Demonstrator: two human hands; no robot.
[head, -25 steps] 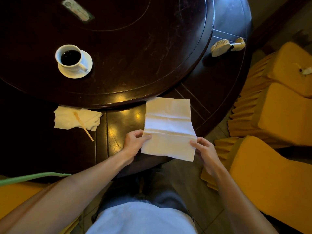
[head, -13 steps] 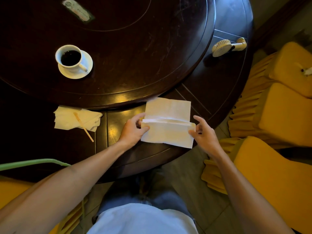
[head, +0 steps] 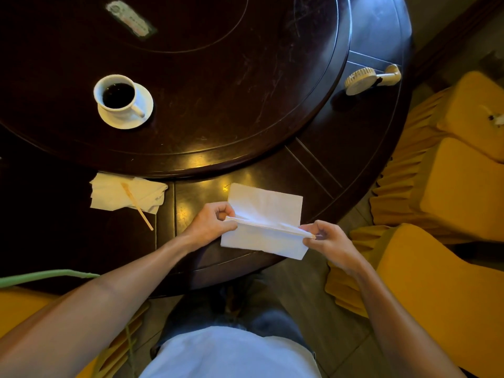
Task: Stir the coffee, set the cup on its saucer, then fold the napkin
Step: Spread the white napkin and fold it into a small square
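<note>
A white napkin (head: pixel 268 207) lies on the near rim of the dark round table (head: pixel 354 165), its near part folded up into a ridge. My left hand (head: pixel 211 223) pinches the ridge's left end and my right hand (head: pixel 330 240) pinches its right end. The white cup (head: pixel 116 92) of black coffee stands on its white saucer (head: pixel 143 103) on the raised turntable, far left of the napkin. A wooden stirrer (head: pixel 136 204) rests on a crumpled white napkin (head: pixel 109 196) to the left of my hands.
A small cream hand-held fan (head: pixel 369 79) lies on the table's right rim. Yellow covered chairs (head: pixel 450 186) crowd the right side, another sits at the lower left. A green cord (head: pixel 49 275) crosses my left forearm. A label (head: pixel 131 19) is on the turntable.
The napkin lay almost open a second ago. Both hands lifted its near edge and carried it away from me, so the napkin is now folded to about half its length.
</note>
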